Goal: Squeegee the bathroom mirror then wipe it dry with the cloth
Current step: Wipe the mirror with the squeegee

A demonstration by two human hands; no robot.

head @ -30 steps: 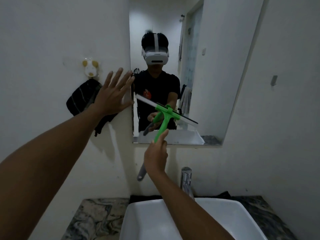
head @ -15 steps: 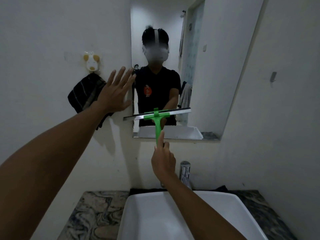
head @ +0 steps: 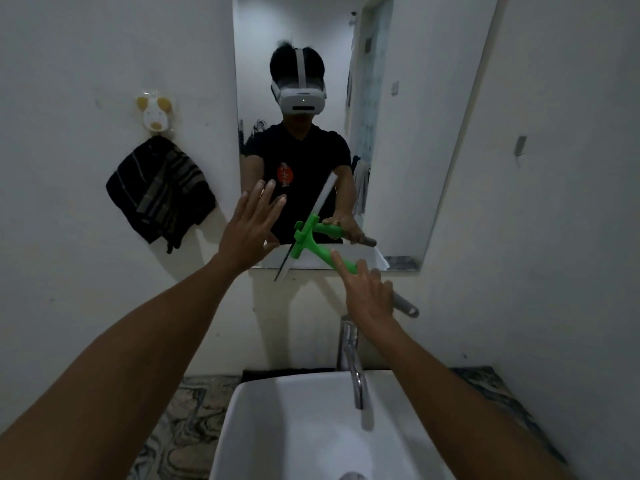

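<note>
The wall mirror [head: 415, 98] hangs above the basin. My right hand [head: 369, 292] grips the green squeegee [head: 313, 245] by its handle, index finger laid along it. Its grey handle end sticks out to the right of my hand. The blade stands steeply tilted against the mirror's lower edge, its lower tip past the bottom of the glass. My left hand [head: 249, 226] is open with fingers spread, raised at the mirror's lower left corner, just left of the blade. A dark striped cloth [head: 159, 194] hangs on the wall to the left of the mirror.
A white basin [head: 311, 427] sits below with a chrome tap [head: 351, 358] at its back. Marbled counter [head: 180, 427] flanks the basin. A small animal-shaped hook [head: 154, 114] holds the cloth. A person's reflection fills the middle of the mirror.
The squeegee blade turned from level to steeply tilted, and my right hand moved right. My left hand shifted right from the wall beside the cloth to the mirror's lower left corner.
</note>
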